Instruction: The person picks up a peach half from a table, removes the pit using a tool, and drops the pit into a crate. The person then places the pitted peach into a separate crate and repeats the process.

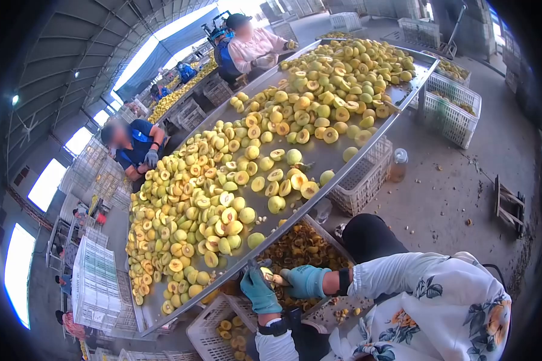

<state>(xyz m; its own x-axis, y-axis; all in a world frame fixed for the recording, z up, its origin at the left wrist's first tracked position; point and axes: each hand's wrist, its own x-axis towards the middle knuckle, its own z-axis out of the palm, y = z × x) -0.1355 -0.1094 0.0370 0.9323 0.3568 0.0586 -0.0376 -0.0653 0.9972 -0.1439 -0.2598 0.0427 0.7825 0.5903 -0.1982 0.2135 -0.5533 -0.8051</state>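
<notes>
My left hand, in a teal glove, is closed around a yellow peach half just over the near edge of the metal table. Close beside it, my right hand, gloved alike, grips a small tool with a pale handle that points at the fruit. The tool's working end is hidden. Many halved peaches lie heaped on the table, some showing their stones. Below my hands is a crate of brownish fruit pieces.
Another crate with peach halves stands at lower left. A white crate and a bottle are under the table's right side. Two people work across the table. A small wooden stool lies on the floor at right.
</notes>
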